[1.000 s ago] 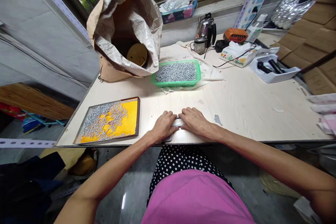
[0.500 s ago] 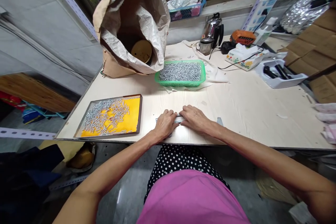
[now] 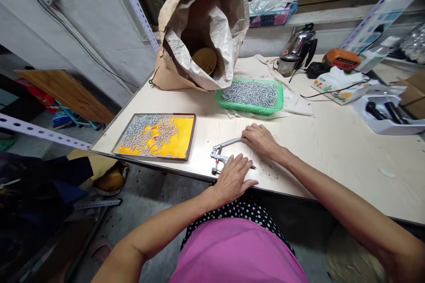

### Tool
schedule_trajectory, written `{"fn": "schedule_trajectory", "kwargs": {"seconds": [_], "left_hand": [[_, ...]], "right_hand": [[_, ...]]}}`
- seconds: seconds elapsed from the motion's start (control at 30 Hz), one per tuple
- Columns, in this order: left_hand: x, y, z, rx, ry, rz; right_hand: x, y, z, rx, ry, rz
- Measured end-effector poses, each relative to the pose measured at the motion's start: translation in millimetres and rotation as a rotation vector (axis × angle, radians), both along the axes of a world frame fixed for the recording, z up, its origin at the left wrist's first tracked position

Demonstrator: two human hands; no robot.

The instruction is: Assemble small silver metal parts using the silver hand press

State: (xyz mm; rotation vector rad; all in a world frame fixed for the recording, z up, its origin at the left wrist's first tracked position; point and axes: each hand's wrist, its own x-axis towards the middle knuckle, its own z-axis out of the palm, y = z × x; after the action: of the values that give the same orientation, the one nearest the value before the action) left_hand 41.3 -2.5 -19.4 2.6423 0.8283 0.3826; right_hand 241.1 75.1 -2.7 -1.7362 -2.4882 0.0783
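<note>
A metal plier-like hand tool (image 3: pixel 222 151) lies on the pale wooden table (image 3: pixel 332 150) near its front edge, handles spread apart. My left hand (image 3: pixel 234 177) rests flat on the lower handle with fingers stretched out. My right hand (image 3: pixel 261 139) has its fingers curled over the end of the upper handle. To the left sits a dark-framed yellow tray (image 3: pixel 183 138) holding several small silver metal pieces. Behind the tool stands a green basket (image 3: pixel 251 108) heaped with the same pieces.
A big open paper sack (image 3: pixel 212 17) with a round yellow lid inside stands at the back left. A steel kettle (image 3: pixel 298 47), an orange device (image 3: pixel 341 58), a tissue box (image 3: pixel 334 86) and a white tray (image 3: pixel 387 117) line the back right. The table's left edge drops to a cluttered floor.
The hands were together over the closed tool. The tool's handles are spread, my left hand has slid toward me onto the lower handle, and the view has swung left.
</note>
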Motion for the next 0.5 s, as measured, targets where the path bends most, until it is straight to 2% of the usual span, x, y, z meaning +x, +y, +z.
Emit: {"fn": "schedule_trajectory", "kwargs": {"seconds": [0.1,0.2,0.27,0.37,0.43,0.5], "left_hand": [[-0.8,1.1,1.5,-0.034,-0.027,-0.009],[-0.7,1.5,-0.2,-0.053,-0.045,-0.012],[-0.4,0.7,-3.4,-0.069,-0.055,-0.026],[-0.9,-1.3,-8.7,-0.115,-0.070,-0.031],[-2.1,-2.0,-10.9,-0.141,-0.073,-0.030],[-3.9,-1.3,-11.7,-0.148,-0.069,-0.042]], "right_hand": [[-1.0,14.0,7.7,-0.016,-0.030,-0.029],[-15.7,12.2,18.9,-0.045,-0.050,-0.016],[-36.8,2.5,26.2,-0.058,-0.018,0.123],[-73.4,-13.8,33.6,-0.138,0.020,0.414],[-91.5,-19.2,34.8,-0.185,-0.010,0.516],[-101.9,-18.3,32.8,-0.196,-0.047,0.554]]}}
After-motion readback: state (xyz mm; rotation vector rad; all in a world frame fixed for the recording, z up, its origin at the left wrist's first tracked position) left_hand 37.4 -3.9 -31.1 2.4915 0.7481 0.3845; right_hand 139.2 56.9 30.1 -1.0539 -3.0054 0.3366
